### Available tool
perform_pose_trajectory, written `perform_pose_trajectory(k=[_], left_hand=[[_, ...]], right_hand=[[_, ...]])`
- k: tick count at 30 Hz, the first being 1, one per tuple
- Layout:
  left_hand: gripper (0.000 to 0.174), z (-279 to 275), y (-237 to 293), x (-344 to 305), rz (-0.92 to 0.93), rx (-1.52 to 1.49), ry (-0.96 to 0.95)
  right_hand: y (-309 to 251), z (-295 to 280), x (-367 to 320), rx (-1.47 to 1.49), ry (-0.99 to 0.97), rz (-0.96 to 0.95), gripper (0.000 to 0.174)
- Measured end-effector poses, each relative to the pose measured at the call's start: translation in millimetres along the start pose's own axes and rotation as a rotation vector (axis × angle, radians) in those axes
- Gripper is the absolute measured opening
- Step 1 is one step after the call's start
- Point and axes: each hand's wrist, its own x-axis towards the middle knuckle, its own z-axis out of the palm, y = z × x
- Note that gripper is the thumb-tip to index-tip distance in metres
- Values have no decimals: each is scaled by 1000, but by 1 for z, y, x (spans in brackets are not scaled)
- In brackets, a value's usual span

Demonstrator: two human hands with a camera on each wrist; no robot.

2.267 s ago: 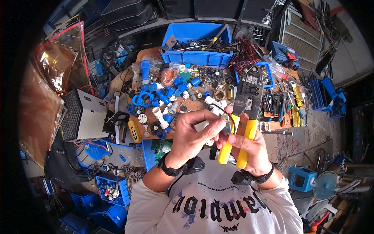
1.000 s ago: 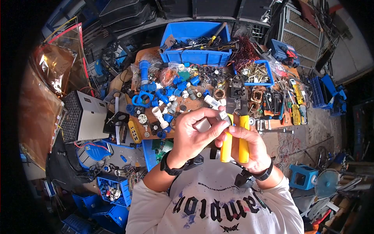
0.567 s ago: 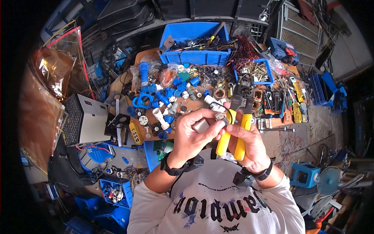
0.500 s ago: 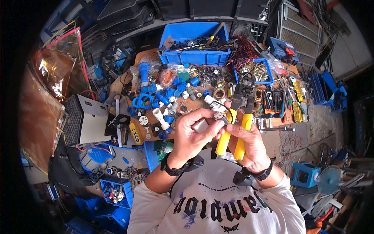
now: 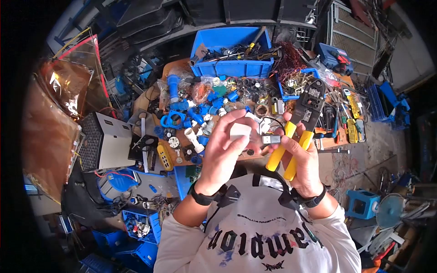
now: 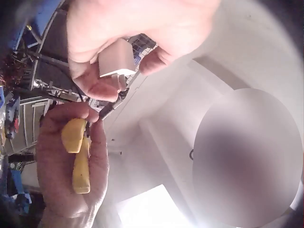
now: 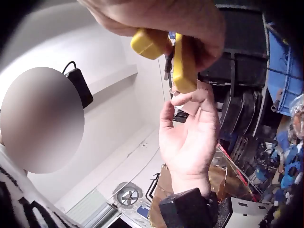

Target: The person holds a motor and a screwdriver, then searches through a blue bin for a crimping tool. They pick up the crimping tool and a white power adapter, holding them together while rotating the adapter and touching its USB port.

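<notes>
My left hand (image 5: 221, 157) holds a small white charger block (image 5: 240, 130) between thumb and fingers. The block also shows from below in the left wrist view, with a small metal-looking piece at its lower end. My right hand (image 5: 302, 159) grips a dark crimping tool (image 5: 307, 107) with yellow handles (image 5: 278, 154), its head pointing up and away over the bench. Between the right thumb and fingers it also pinches a USB plug (image 5: 271, 139), whose metal end faces the left hand. A thin black cable loops above the plug. Plug and block stand a short gap apart.
The bench below is crowded with blue and white pipe fittings (image 5: 193, 136). A big blue bin (image 5: 232, 69) of tools stands at the back. Hand tools lie at right beside a blue tray (image 5: 290, 96). A white case (image 5: 111, 141) is at left.
The hands have drawn apart. The USB plug, earlier at the left fingertips, is now in the right hand, with its metal end turned left. The crimping tool has shifted right and tilted.
</notes>
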Motion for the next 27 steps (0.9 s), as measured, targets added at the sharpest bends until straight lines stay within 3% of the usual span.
perform_pose_trajectory(k=[2,4,6,8,10,11,15,27], left_hand=[[43,1,-1,-1,170,361,80],[44,-7,-3,-1,212,424,82],[40,-15,-4,-3,316,715,48],[39,-8,-1,-2,281,623,132],[45,-9,6,-2,478,1325,6],[46,-1,5,-1,507,1327,76],[50,1,3,3,657,1470,17],[49,-6,-15,3,687,1444,68]], right_hand=[[-2,-1,0,-25,7,-24,50],[-4,-5,1,-43,-4,-41,50],[-5,-6,1,-106,-12,-100,51],[-6,-5,1,-111,-10,-112,50],[-7,-2,1,-269,-3,-184,49],[-6,-1,2,-267,-1,-187,49],[-1,0,4,-334,-49,-263,47],[9,1,12,-407,-11,-289,44]])
